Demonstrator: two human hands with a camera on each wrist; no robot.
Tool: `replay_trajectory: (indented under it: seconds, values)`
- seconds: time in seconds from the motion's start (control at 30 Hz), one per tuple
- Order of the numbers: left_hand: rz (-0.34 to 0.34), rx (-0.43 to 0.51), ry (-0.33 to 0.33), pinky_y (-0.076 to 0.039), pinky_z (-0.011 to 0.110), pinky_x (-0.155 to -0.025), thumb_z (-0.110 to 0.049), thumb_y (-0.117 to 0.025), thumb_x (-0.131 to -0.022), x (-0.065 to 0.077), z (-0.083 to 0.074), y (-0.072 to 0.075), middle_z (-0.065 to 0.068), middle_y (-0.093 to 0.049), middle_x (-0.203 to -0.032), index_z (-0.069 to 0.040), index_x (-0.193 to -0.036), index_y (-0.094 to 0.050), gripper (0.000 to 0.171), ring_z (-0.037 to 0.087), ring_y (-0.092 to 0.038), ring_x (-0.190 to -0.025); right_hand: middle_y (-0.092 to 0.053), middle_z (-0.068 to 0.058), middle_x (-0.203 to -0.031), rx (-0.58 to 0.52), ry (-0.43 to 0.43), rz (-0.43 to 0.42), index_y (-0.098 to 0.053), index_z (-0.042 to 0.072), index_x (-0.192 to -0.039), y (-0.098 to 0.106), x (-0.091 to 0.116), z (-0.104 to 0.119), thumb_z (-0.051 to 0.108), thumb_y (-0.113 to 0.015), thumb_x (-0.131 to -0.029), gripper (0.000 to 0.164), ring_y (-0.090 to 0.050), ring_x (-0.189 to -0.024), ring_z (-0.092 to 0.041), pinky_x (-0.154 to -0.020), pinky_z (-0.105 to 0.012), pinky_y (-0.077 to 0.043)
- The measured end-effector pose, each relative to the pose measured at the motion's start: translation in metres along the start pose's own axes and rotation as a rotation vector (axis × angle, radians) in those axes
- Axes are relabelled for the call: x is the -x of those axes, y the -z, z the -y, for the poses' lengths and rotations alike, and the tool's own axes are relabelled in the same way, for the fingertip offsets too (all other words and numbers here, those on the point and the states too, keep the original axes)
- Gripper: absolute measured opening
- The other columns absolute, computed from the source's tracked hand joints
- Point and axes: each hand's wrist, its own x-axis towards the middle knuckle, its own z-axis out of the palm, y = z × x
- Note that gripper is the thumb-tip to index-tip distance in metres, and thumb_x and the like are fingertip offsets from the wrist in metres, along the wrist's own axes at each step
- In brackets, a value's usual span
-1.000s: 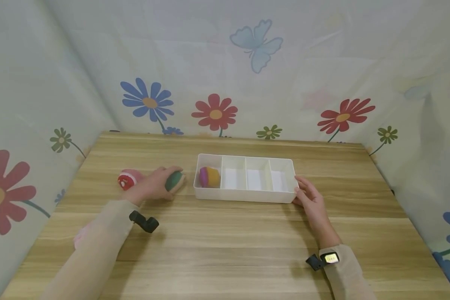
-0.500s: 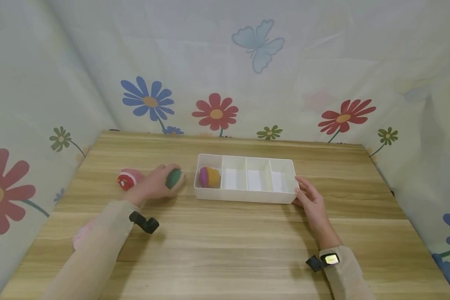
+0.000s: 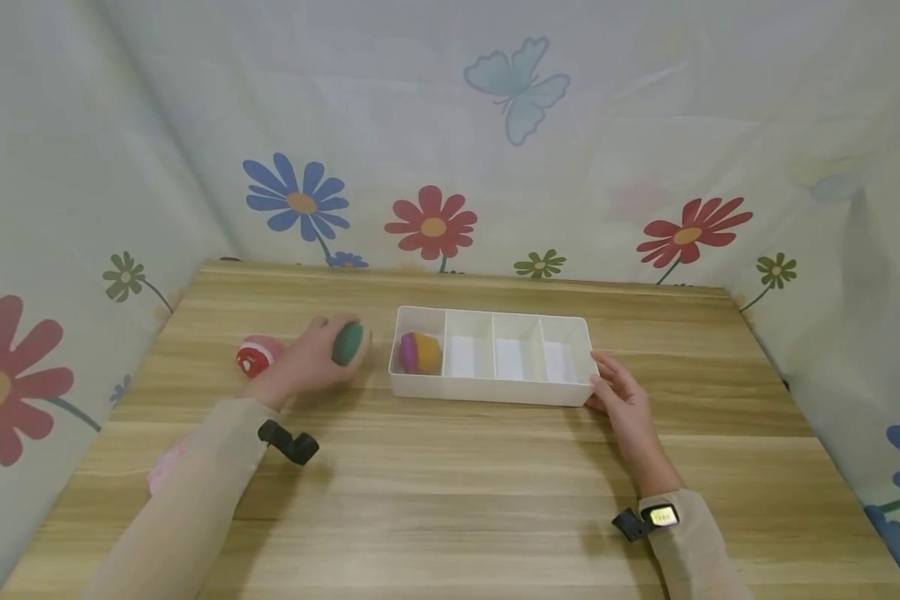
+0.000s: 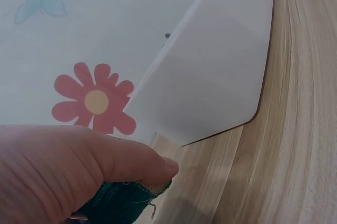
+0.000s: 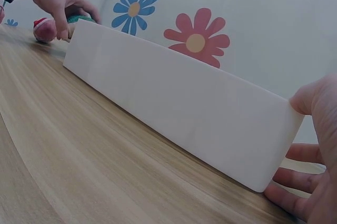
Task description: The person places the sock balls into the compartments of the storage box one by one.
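Note:
My left hand (image 3: 315,357) grips a green knitted bundle (image 3: 347,343) left of the white divided box (image 3: 495,390). A loose thread hangs from the green bundle (image 4: 118,203) in the left wrist view, and the thumb lies over it. In the box's leftmost compartment sits a purple and yellow bundle (image 3: 421,353); the other compartments are bare. My right hand (image 3: 626,408) holds the box's right end, its thumb at the near corner and its fingers (image 5: 295,179) against the end wall.
A pink and red bundle (image 3: 255,358) with a white band lies behind the left wrist. Another pink thing (image 3: 162,472) is partly hidden by the left sleeve. Flower-printed cloth (image 3: 435,125) hangs along the back and sides of the wooden table (image 3: 435,500).
My left hand has tilted and shifted slightly away from me with the green bundle, more of whose green side now shows. My right hand and the box have stayed put.

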Motion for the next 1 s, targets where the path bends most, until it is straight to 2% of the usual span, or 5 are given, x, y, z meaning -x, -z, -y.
replay_trajectory:
  seconds: [0.2,0.33,0.67,0.77,1.0]
  values:
    - [-0.014,0.003,0.002,-0.047,0.054,-0.080,-0.022,-0.074,-0.075,0.000,-0.007,0.003,0.022,-0.036,-0.120,-0.012,-0.141,-0.033,0.079,0.038,-0.047,-0.099,-0.049,-0.014,-0.127,0.024,-0.002,-0.008,-0.044,0.005,-0.136,0.000,-0.001,-0.001,0.023,-0.056,-0.094,0.048,-0.057,-0.096,-0.009,-0.076,-0.027,-0.051]
    - [-0.027,0.002,0.004,-0.048,0.055,-0.078,-0.020,-0.075,-0.074,-0.001,-0.012,0.006,0.022,-0.035,-0.121,-0.013,-0.141,-0.033,0.079,0.038,-0.047,-0.098,-0.050,-0.012,-0.126,0.025,0.005,-0.009,-0.044,0.006,-0.136,0.001,-0.002,-0.002,0.023,-0.056,-0.094,0.047,-0.057,-0.096,-0.009,-0.076,-0.027,-0.051]
    - [-0.095,-0.010,-0.039,-0.049,0.048,-0.071,-0.028,-0.070,-0.078,-0.004,-0.026,0.008,0.021,-0.037,-0.115,-0.012,-0.138,-0.036,0.071,0.034,-0.050,-0.090,-0.047,-0.016,-0.129,0.031,0.015,-0.013,-0.044,0.006,-0.136,0.002,-0.001,-0.005,0.024,-0.055,-0.094,0.047,-0.056,-0.097,-0.009,-0.077,-0.028,-0.051]
    - [-0.097,-0.004,-0.030,-0.050,0.049,-0.071,-0.029,-0.070,-0.077,-0.004,-0.031,0.009,0.023,-0.036,-0.118,-0.013,-0.139,-0.035,0.072,0.035,-0.049,-0.091,-0.046,-0.017,-0.130,0.032,0.017,-0.018,-0.043,0.006,-0.136,0.002,0.000,-0.004,0.023,-0.055,-0.094,0.047,-0.056,-0.098,-0.010,-0.076,-0.028,-0.051]
    - [-0.118,0.003,-0.057,-0.048,0.049,-0.072,-0.028,-0.076,-0.072,-0.005,-0.041,0.008,0.023,-0.037,-0.117,-0.011,-0.135,-0.037,0.076,0.035,-0.049,-0.091,-0.045,-0.022,-0.130,0.026,0.017,-0.014,-0.043,0.004,-0.136,-0.001,-0.001,-0.002,0.019,-0.054,-0.095,0.045,-0.056,-0.098,-0.014,-0.078,-0.029,-0.051]
